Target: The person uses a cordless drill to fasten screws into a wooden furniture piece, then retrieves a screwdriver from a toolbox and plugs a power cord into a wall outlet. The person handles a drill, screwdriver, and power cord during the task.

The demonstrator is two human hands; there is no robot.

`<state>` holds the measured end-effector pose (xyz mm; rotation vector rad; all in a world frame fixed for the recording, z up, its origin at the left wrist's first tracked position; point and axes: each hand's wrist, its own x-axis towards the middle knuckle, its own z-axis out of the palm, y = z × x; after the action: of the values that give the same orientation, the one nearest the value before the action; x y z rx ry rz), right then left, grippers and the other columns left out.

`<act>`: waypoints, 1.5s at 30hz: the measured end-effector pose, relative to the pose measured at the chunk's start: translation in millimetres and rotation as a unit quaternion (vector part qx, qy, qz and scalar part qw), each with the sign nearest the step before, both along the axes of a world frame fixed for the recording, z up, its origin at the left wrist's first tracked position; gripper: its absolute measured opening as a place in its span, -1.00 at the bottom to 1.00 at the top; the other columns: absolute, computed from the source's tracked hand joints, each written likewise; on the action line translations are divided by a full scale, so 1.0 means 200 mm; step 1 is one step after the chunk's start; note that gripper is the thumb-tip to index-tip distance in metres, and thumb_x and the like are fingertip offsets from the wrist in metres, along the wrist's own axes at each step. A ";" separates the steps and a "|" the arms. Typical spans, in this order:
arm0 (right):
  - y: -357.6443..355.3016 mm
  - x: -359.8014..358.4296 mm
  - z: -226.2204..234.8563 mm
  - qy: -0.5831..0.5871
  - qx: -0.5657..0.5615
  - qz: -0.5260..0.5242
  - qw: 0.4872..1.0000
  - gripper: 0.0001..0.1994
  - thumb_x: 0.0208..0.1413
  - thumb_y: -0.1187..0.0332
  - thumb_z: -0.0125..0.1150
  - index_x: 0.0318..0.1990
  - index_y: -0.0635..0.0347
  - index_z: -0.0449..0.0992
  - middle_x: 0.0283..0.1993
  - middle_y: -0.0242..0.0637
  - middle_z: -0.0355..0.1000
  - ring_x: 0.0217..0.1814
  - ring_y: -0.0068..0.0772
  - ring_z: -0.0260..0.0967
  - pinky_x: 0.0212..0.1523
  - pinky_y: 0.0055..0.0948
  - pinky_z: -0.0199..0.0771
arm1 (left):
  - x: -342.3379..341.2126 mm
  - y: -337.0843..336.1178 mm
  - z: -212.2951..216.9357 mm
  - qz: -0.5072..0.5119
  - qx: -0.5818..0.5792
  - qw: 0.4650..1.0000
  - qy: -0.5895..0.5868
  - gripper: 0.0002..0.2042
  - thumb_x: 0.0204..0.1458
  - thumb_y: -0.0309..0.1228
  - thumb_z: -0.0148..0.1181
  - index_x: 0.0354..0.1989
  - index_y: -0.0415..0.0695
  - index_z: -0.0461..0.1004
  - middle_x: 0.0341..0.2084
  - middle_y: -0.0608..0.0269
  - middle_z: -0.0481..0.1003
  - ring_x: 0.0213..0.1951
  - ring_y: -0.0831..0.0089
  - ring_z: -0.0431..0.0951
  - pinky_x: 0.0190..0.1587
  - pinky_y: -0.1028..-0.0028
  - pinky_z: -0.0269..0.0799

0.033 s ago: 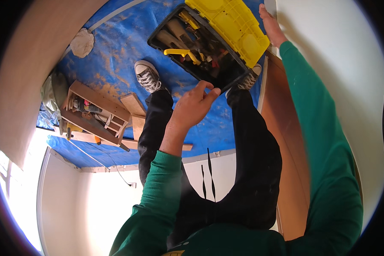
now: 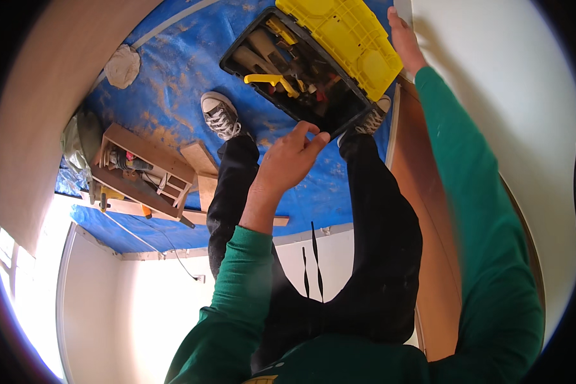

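Observation:
A black toolbox (image 2: 237, 47) lies open on the blue sheet ahead of me, its yellow lid (image 2: 349, 41) swung back to the right. Inside are several tools, among them a yellow-handled tool (image 2: 272, 81) resting across the near rim. My left hand (image 2: 285, 157) is closed, thumb and fingers pinching the toolbox's near corner. Beyond the lid's right edge, my right hand (image 2: 405, 41) has its fingers stretched out beside the white wall and holds nothing. Whether its palm touches the wall or lid is hidden.
At the left stands a wooden tote (image 2: 144, 169) with a drill and other tools. Wood offcuts (image 2: 200, 157) lie next to it. A pale crumpled lump (image 2: 122, 66) sits farther off. My shoes (image 2: 221, 115) flank the toolbox's near side, and a brown panel (image 2: 425, 217) runs along the right.
The toolbox, its lid and my right hand sit very slightly farther left. My left hand keeps its hold on the corner.

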<state>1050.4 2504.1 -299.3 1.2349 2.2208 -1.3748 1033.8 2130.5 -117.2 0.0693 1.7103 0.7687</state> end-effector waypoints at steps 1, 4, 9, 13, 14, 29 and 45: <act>-0.08 0.03 0.07 0.030 0.035 -0.008 0.999 -0.19 0.50 -0.31 -0.05 0.40 0.37 0.46 0.39 -0.05 0.49 0.42 -0.19 0.42 0.43 -0.32 0.32 | 0.00 0.00 0.00 -0.005 0.001 1.000 -0.006 -0.54 0.39 0.01 0.20 0.15 -0.14 0.56 -0.35 -0.05 0.63 -0.22 0.04 0.67 -0.08 0.17 0.52; -0.37 0.13 0.27 0.087 0.021 -0.051 0.995 -0.33 0.51 -0.22 0.01 0.26 0.32 0.56 0.15 -0.19 0.58 0.22 -0.33 0.46 0.32 -0.36 0.40 | -0.03 0.02 -0.01 -0.025 -0.005 1.000 -0.005 -0.53 0.39 0.03 0.19 0.15 -0.15 0.56 -0.35 -0.04 0.63 -0.22 0.05 0.66 -0.09 0.18 0.52; -0.94 0.46 0.42 0.037 -0.162 -0.059 0.984 -0.57 0.48 0.09 0.15 0.19 0.30 0.57 0.07 0.00 0.61 0.16 -0.07 0.57 0.24 -0.25 0.48 | -0.05 0.02 -0.01 -0.023 -0.013 0.999 -0.032 -0.51 0.38 0.05 0.20 0.17 -0.14 0.56 -0.36 0.01 0.60 -0.27 0.17 0.62 -0.13 0.23 0.50; -1.20 0.50 0.23 -0.028 -0.143 -0.116 0.982 -0.49 0.45 0.08 0.18 0.30 0.36 0.51 0.24 0.19 0.54 0.32 0.15 0.49 0.32 -0.20 0.46 | -0.07 0.01 -0.01 -0.013 -0.006 1.000 -0.014 -0.53 0.37 0.04 0.21 0.17 -0.12 0.56 -0.42 0.07 0.58 -0.34 0.25 0.59 -0.18 0.28 0.49; -1.21 0.46 0.16 -0.024 -0.105 -0.118 0.987 -0.44 0.46 0.04 0.16 0.34 0.38 0.48 0.30 0.22 0.51 0.38 0.20 0.44 0.36 -0.17 0.43 | -0.07 0.01 -0.01 -0.014 -0.006 1.000 -0.013 -0.53 0.37 0.04 0.22 0.17 -0.11 0.56 -0.43 0.08 0.57 -0.36 0.26 0.59 -0.19 0.29 0.49; -1.12 0.14 -0.28 -0.171 0.033 0.208 0.962 -0.42 0.44 -0.02 0.06 0.36 0.30 0.45 0.26 0.16 0.52 0.36 0.20 0.44 0.33 -0.10 0.45 | -0.11 -0.03 0.04 -0.013 0.002 1.000 0.002 -0.54 0.38 0.03 0.20 0.16 -0.11 0.55 -0.39 0.05 0.58 -0.35 0.22 0.61 -0.18 0.26 0.49; -1.12 0.17 -0.50 -0.186 0.131 0.428 0.875 -0.65 0.27 0.28 0.14 -0.03 0.31 0.76 0.11 0.11 0.64 0.21 0.10 0.59 0.21 -0.07 0.60 | -0.18 0.03 0.03 -0.004 -0.010 1.000 -0.020 -0.53 0.39 0.04 0.18 0.13 -0.14 0.55 -0.41 0.02 0.58 -0.29 0.13 0.63 -0.17 0.18 0.48</act>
<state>1084.7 2279.2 -400.0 0.3753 2.2450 -0.4573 997.2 2135.9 -111.8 0.0471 1.6789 0.7424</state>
